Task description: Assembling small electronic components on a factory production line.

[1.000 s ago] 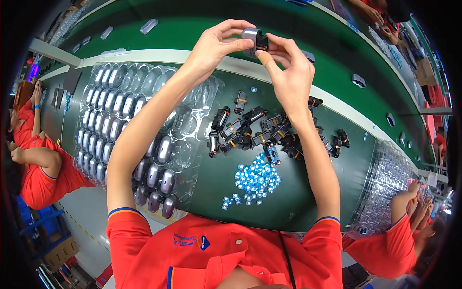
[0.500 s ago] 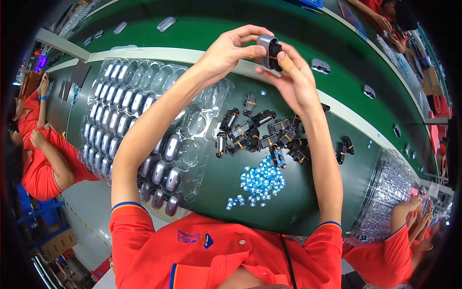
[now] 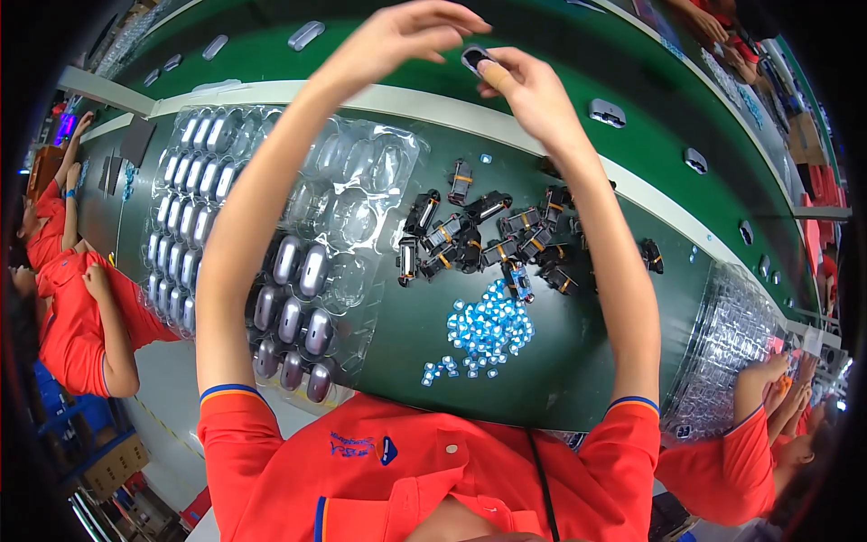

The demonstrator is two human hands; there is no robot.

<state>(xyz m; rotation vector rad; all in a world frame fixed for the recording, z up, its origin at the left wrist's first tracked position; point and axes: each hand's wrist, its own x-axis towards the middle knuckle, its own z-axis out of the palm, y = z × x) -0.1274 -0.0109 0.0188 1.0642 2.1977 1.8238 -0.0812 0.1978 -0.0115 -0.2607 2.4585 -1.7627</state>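
My right hand (image 3: 535, 95) holds a small grey oval shell (image 3: 470, 57) above the far edge of the table, thumb on top. Its opening is dark, and I cannot make out what sits inside. Up beside it, my left hand (image 3: 393, 38) is open, apart from the shell, fingers stretched out. Below my hands lies a loose pile of black modules with orange bands (image 3: 498, 250). Nearer to me is a heap of small blue and white pieces (image 3: 489, 330). Rows of shiny grey cases (image 3: 313, 269) stand in a clear plastic tray (image 3: 366, 165), partly hidden by my left arm.
Beyond a pale rail (image 3: 433, 112) runs a green conveyor belt (image 3: 257, 63), with spaced-out grey shells (image 3: 607, 113) on it. Stacked clear trays (image 3: 725, 357) stand at the right. People in red shirts work on both sides and across the belt.
My left hand has let go of the shell and moved up and left. The right hand has carried the shell up and slightly left, turning it; the black module no longer sticks out visibly.
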